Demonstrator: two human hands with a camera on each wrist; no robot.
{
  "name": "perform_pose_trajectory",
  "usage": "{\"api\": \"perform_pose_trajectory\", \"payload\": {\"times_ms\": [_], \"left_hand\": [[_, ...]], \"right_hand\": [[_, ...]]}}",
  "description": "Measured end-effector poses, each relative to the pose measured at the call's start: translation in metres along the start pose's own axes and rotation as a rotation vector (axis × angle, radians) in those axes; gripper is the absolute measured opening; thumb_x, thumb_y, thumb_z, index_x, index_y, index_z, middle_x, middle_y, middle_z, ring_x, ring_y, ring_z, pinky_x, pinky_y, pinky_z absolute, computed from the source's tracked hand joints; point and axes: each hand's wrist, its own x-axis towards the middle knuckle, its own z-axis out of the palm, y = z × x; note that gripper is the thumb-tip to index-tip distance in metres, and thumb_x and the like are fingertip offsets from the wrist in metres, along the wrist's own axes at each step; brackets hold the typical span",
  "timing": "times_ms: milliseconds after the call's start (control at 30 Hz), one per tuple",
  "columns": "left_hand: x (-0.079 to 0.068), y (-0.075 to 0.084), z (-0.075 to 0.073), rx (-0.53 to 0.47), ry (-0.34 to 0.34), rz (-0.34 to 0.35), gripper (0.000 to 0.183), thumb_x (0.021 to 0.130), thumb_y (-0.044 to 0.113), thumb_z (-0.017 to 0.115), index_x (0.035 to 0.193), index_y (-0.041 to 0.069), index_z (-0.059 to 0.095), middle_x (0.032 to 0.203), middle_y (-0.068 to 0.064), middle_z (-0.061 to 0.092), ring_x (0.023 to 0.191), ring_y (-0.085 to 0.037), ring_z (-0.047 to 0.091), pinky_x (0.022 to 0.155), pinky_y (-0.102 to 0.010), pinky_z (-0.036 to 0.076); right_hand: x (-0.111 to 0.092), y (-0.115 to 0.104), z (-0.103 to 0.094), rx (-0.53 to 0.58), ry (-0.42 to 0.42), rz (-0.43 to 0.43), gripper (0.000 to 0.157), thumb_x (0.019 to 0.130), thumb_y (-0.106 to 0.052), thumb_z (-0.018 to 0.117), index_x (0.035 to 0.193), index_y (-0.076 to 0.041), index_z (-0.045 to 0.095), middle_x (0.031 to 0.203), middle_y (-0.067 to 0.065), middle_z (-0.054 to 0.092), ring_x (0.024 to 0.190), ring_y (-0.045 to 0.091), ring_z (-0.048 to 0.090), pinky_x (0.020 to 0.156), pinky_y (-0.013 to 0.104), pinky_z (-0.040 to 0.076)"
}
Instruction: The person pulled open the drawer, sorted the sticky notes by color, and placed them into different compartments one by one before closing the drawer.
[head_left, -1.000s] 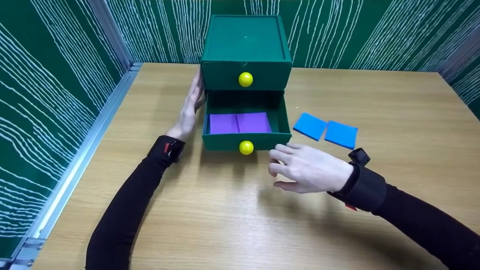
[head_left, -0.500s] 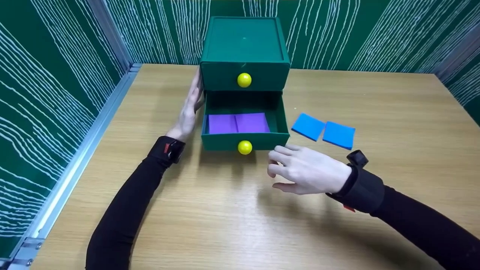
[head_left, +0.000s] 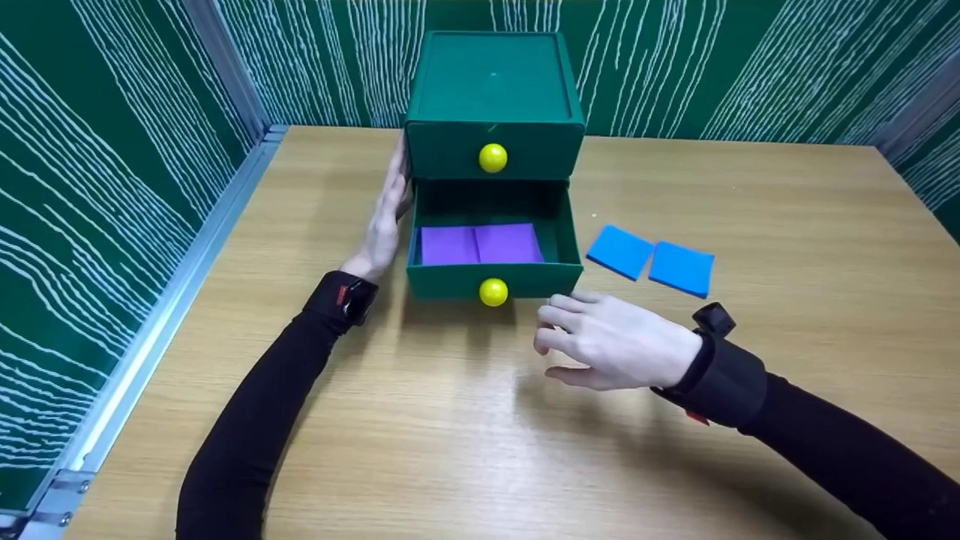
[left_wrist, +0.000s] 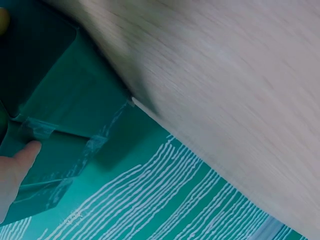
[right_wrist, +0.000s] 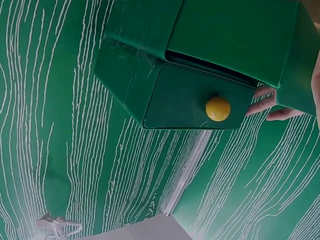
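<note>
A green two-drawer cabinet (head_left: 491, 82) stands toward the back of the table, its lower drawer (head_left: 450, 281) pulled out and its upper one closed. Two purple square pads (head_left: 508, 244) lie side by side in the drawer. My left hand (head_left: 382, 217) rests flat along the cabinet's left side; its thumb (left_wrist: 27, 155) shows against the wall in the left wrist view. At the drawer's front right corner is my right hand (head_left: 615, 341), fingers loosely bent and nothing in them. Each drawer front carries a yellow ball knob (head_left: 493, 292).
Right of the drawer, two blue square pads (head_left: 681, 268) lie on the wooden table (head_left: 375, 450). Green walls with pale wavy lines (head_left: 645, 67) rise behind and at the sides. A metal rail (head_left: 172, 300) runs along the left edge.
Both hands, the drawer and the pads keep their places. Only a slight shift of the head view shows.
</note>
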Motion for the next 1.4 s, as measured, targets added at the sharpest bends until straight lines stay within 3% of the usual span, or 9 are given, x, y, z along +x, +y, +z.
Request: {"api": "perform_pose_trajectory", "payload": {"times_ms": [300,533,767,1067,1400], "left_hand": [[-0.002,-0.001,0.002,-0.023,0.009,0.007,0.067,0.101,0.032,0.016,0.161,0.009,-0.003,0.171,-0.005,-0.003,0.158,-0.016,-0.001,0.128,-0.042,0.004],[-0.003,0.000,0.002,-0.024,0.001,-0.023,0.067,0.101,0.034,0.016,0.162,0.012,-0.003,0.171,-0.002,-0.003,0.158,-0.014,0.000,0.127,-0.050,0.005],[-0.004,0.002,0.001,-0.034,0.003,-0.056,0.066,0.102,0.037,0.015,0.162,0.017,-0.001,0.171,0.001,0.000,0.158,-0.015,0.004,0.125,-0.059,0.009],[-0.003,0.000,-0.001,-0.026,-0.015,-0.069,0.067,0.100,0.043,0.011,0.162,0.021,-0.001,0.171,0.005,-0.002,0.157,-0.014,0.004,0.125,-0.058,0.004],[-0.003,-0.002,-0.003,-0.038,-0.030,-0.034,0.065,0.101,0.035,0.009,0.162,0.015,-0.001,0.171,0.000,-0.003,0.158,-0.015,0.000,0.129,-0.042,0.002]], "right_hand": [[-0.001,-0.001,-0.001,0.019,-0.026,0.020,0.031,0.082,-0.032,0.080,0.100,-0.014,0.063,0.092,0.000,0.059,0.088,0.017,0.054,0.073,0.029,0.051],[0.004,0.003,-0.002,0.035,-0.078,0.082,0.041,0.083,-0.034,0.080,0.110,-0.009,0.061,0.102,0.006,0.062,0.092,0.021,0.052,0.076,0.032,0.051],[0.014,0.010,-0.004,0.133,-0.099,0.163,0.060,0.087,-0.031,0.076,0.134,-0.003,0.051,0.125,0.014,0.060,0.106,0.026,0.056,0.087,0.035,0.054],[0.031,0.043,0.002,0.194,-0.127,0.280,0.064,0.091,-0.031,0.073,0.143,-0.004,0.048,0.138,0.018,0.056,0.118,0.031,0.057,0.093,0.042,0.056],[0.057,0.086,0.015,0.269,-0.157,0.371,0.060,0.094,-0.026,0.069,0.143,-0.003,0.047,0.143,0.022,0.051,0.121,0.036,0.054,0.095,0.049,0.055]]}}
